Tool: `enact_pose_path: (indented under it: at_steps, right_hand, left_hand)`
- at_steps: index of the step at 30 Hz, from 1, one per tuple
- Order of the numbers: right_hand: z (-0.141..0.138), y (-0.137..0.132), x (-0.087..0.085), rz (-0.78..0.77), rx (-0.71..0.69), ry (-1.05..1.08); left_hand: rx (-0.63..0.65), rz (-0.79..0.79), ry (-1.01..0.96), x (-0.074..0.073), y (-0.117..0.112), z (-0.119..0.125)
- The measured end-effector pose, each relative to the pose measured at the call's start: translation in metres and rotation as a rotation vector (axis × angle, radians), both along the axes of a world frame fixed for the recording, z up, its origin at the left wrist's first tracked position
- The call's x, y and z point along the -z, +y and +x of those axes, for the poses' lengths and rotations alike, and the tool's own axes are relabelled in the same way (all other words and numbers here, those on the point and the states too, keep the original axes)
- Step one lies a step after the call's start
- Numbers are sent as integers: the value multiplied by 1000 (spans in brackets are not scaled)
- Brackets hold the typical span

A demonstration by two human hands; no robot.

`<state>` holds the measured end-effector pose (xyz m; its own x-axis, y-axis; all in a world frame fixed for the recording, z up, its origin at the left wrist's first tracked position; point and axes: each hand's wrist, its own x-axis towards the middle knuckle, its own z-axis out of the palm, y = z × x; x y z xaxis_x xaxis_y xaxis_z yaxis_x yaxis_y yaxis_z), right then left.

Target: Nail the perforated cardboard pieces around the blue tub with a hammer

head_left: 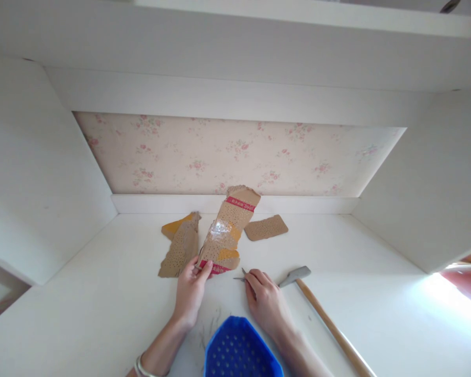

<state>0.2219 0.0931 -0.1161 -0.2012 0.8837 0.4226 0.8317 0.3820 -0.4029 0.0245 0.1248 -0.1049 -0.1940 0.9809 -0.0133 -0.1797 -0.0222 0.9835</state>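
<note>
My left hand (192, 288) pinches the lower end of a torn cardboard piece (230, 230), which is tilted up off the white surface. Small holes dot this piece, and it carries red printed tape, orange patches and shiny clear tape. To its right, my right hand (264, 296) is closed, with thin pointed nails (240, 278) sticking out between its fingers. Just beyond that hand lies a hammer (317, 301) with a grey head and a long wooden handle. Part of the nails is hidden by the fingers.
A blue perforated basket (241, 348) stands at the near edge, between my forearms. Loose nails (208, 330) lie left of it. More holed cardboard (180, 248) rests at left, another piece (267, 228) at right. White side panels (424, 183) and an overhead shelf (235, 47) enclose the surface.
</note>
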Motion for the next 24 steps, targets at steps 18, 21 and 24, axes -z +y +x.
enact_pose_path:
  at_steps: [18,21,24]
  right_hand:
    - [2,2,2,33,7,97]
    - [2,2,2,23,1,98]
    - [2,3,0,16,0,98]
  left_hand:
    - [-27,-46,114,-6,-2,2]
    - [-3,-50,82,-3,-1,2]
    - [13,-49,68,0,0,1]
